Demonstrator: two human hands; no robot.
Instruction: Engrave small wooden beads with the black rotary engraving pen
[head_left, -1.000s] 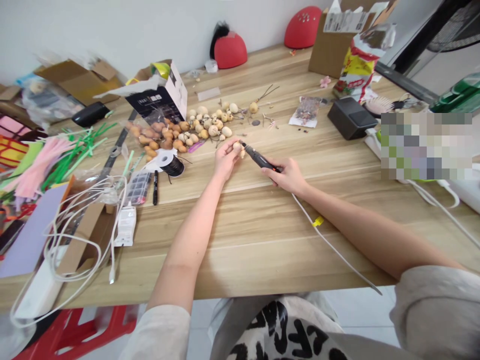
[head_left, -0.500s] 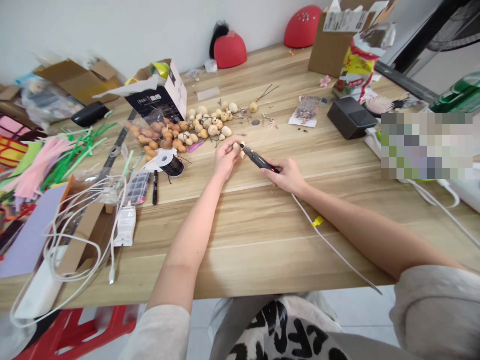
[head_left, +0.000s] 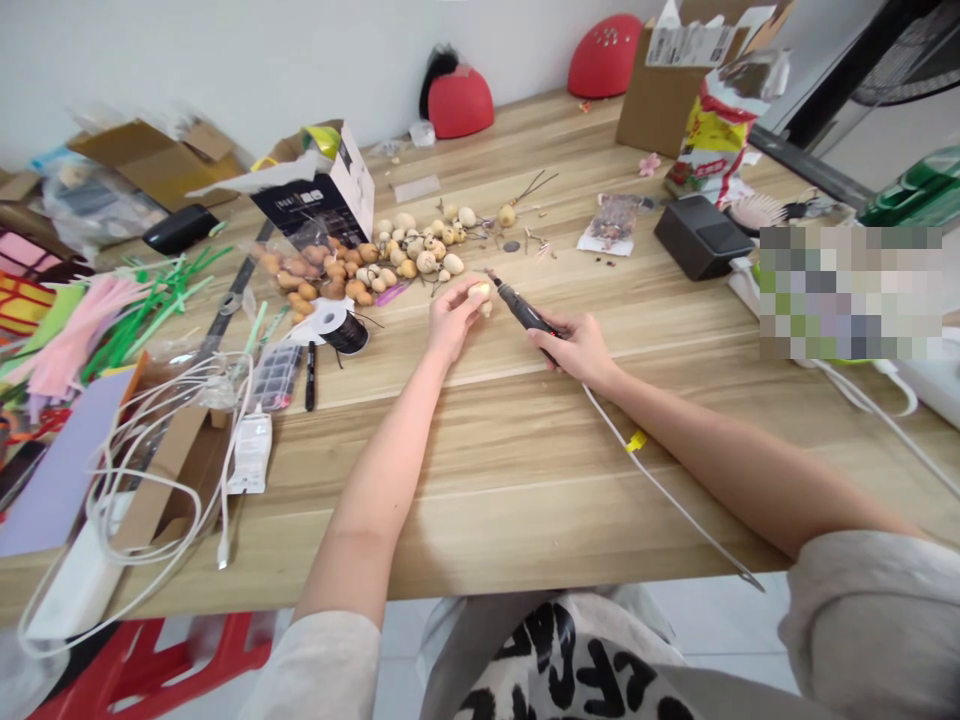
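Note:
Between the fingertips of my left hand (head_left: 452, 318) is a small pale gourd (head_left: 484, 298), lit on its upper side. My right hand (head_left: 577, 347) is wrapped around a black rotary tool (head_left: 527, 314) with a small red light on its body. The tool's tip points up and left, a short gap away from the gourd. A white cable (head_left: 637, 465) trails from under my right hand toward the table's front edge. Beyond my left hand lies a pile of small cream gourds (head_left: 427, 260), beside several brown ones (head_left: 307, 272).
A spool of black cord (head_left: 346, 330) and a black marker (head_left: 310, 376) lie left of my left forearm. Coiled white cables (head_left: 180, 440) cover the near left. A black box-shaped device (head_left: 703, 236) and a snack bag (head_left: 712, 140) stand at right. An open box (head_left: 319, 195) stands behind the gourds.
My right hand has drawn the rotary tool slightly right, so its tip is now apart from the gourd. My left hand has stayed nearly in place.

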